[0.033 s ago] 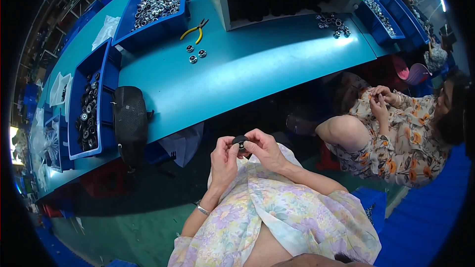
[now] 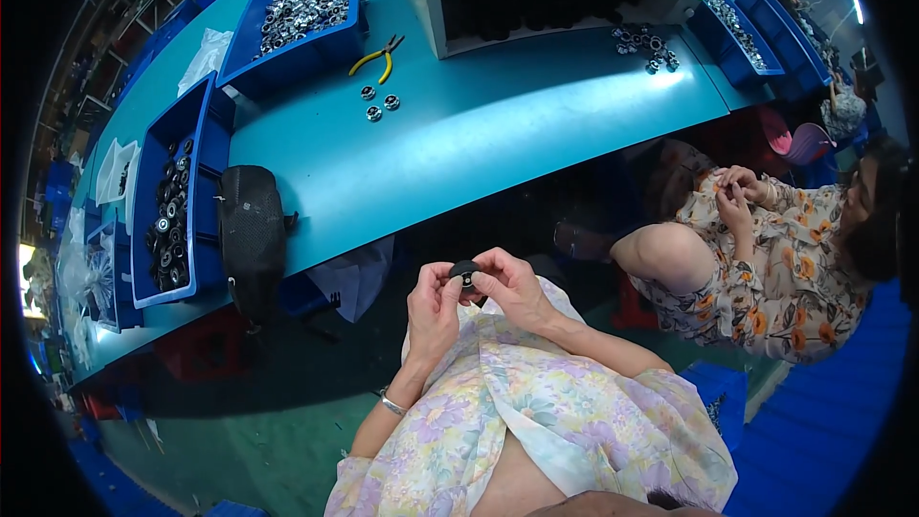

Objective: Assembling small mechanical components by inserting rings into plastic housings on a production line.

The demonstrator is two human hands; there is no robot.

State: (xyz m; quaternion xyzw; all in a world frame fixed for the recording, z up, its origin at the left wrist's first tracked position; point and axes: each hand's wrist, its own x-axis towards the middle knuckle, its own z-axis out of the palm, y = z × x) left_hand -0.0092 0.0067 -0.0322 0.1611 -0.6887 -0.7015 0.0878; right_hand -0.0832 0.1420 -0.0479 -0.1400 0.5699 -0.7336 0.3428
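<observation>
both hands, left (image 2: pixel 433 304) and right (image 2: pixel 509 285), pinch small black ring (image 2: pixel 465 274) at frame centre, fingertips closed on rim. likely light, stiff, slippery; grip edges.

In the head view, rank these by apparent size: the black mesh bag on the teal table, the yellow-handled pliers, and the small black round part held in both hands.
1. Black mesh bag
2. Yellow-handled pliers
3. Small black round part, though it sits nearer the camera
</observation>
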